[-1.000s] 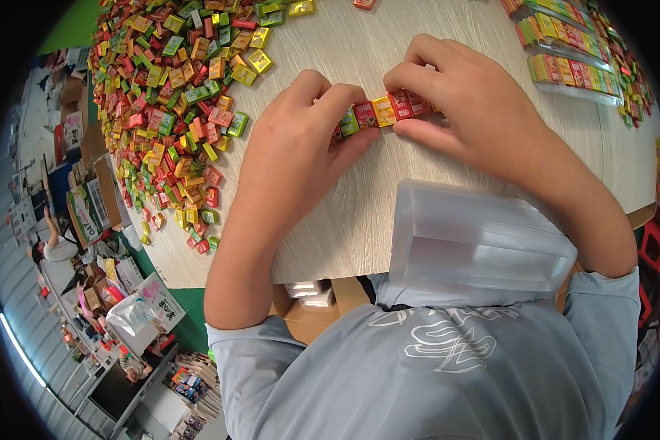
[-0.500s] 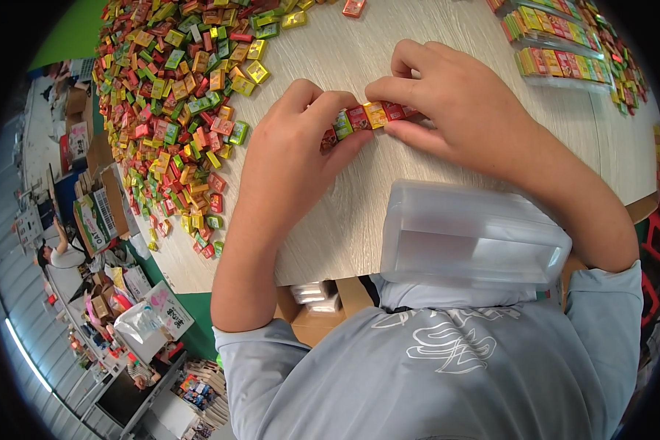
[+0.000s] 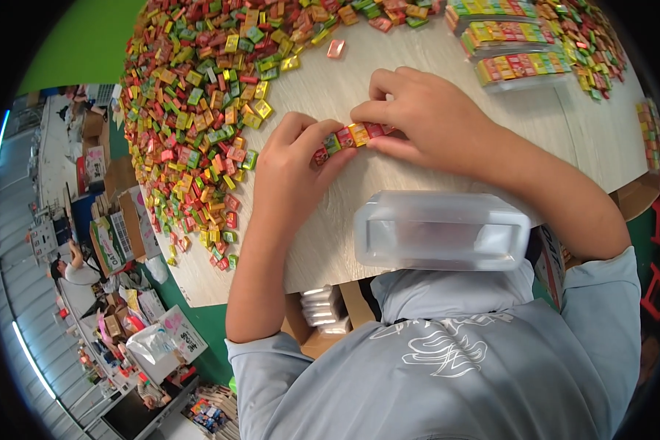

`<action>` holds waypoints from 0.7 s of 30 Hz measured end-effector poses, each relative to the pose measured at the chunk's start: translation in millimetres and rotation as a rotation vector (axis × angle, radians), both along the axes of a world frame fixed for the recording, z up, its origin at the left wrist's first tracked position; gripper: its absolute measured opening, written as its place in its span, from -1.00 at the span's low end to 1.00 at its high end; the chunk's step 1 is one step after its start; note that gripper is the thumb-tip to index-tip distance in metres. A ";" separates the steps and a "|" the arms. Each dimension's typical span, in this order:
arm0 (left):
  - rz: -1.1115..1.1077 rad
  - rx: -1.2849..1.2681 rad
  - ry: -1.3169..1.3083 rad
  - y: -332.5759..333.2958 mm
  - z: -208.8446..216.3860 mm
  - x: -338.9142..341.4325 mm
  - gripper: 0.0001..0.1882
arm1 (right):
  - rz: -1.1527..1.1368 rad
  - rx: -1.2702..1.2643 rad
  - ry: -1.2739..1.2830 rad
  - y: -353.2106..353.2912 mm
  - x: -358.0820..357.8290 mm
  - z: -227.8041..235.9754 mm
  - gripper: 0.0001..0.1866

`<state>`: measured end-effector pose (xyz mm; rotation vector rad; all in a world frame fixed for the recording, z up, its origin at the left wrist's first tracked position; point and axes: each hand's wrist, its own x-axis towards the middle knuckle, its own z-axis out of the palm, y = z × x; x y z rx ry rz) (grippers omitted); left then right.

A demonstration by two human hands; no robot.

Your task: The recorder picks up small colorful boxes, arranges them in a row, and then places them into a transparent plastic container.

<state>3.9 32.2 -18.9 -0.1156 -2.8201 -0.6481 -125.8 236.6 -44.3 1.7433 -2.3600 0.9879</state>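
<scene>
White script crossed grey shirt (image 3: 367, 389). Lettering stood on green-white carton (image 3: 110, 238); black characters on white box (image 3: 185, 334). Print on small packs (image 3: 358, 134) too tiny to read.

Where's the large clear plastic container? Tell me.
Head view: the large clear plastic container is at the table's near edge, right of centre, below the right hand.
</scene>
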 end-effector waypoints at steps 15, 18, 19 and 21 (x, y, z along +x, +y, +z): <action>-0.006 -0.121 0.271 34.0 80.7 10.7 -0.64 | 0.014 -0.157 0.115 34.3 7.1 91.5 -0.69; -0.043 -0.110 0.306 47.0 92.9 21.4 -0.63 | -0.016 -0.169 0.111 51.5 26.2 110.5 -0.68; -0.051 -0.110 0.308 51.4 94.0 24.7 -0.61 | -0.051 -0.140 0.096 57.0 33.9 114.6 -0.67; -0.066 -0.087 0.277 59.4 92.4 31.3 -0.60 | -0.082 -0.097 0.040 67.5 45.9 116.6 -0.65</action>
